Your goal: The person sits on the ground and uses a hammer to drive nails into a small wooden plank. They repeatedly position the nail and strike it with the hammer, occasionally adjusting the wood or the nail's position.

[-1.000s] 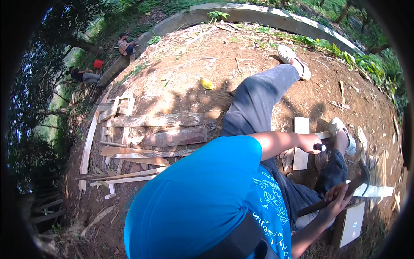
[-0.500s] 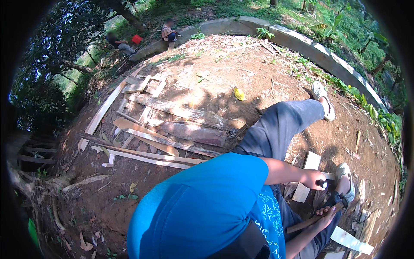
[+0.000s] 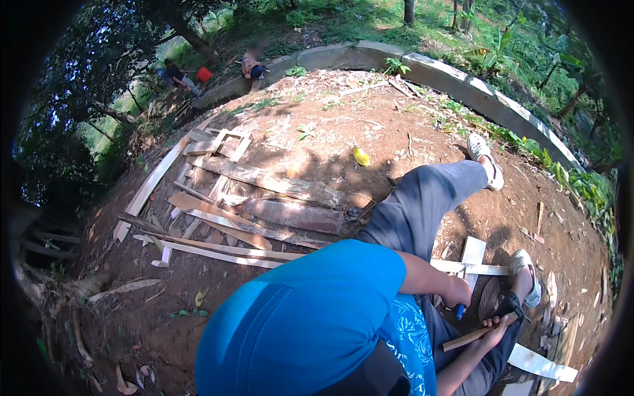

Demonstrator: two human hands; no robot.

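Observation:
My left hand (image 3: 457,292) is closed around a blue-handled tool (image 3: 460,312), whose working end I cannot make out. It is just below two pale boards that cross each other: a wide board (image 3: 473,249) and a narrow strip (image 3: 490,269). The strip's right end lies by my shoe (image 3: 526,277). Over my bent leg, my right hand (image 3: 495,330) is closed on the wooden handle of a hammer (image 3: 462,340). The hammer's dark head (image 3: 518,313) is partly hidden by the hand and leg.
Long planks (image 3: 264,177) and a small wooden frame (image 3: 234,144) lie on bare soil to the left. A yellow fruit (image 3: 360,156) lies ahead. White offcuts (image 3: 541,364) are at lower right. Beyond a low concrete wall (image 3: 456,69) grow plants; two people (image 3: 251,66) sit at the far left.
My left hand has drawn back from the crossed boards, lower and to the left, with the blue-handled tool turned downward. The narrow strip now shows more fully. My right hand still holds the hammer.

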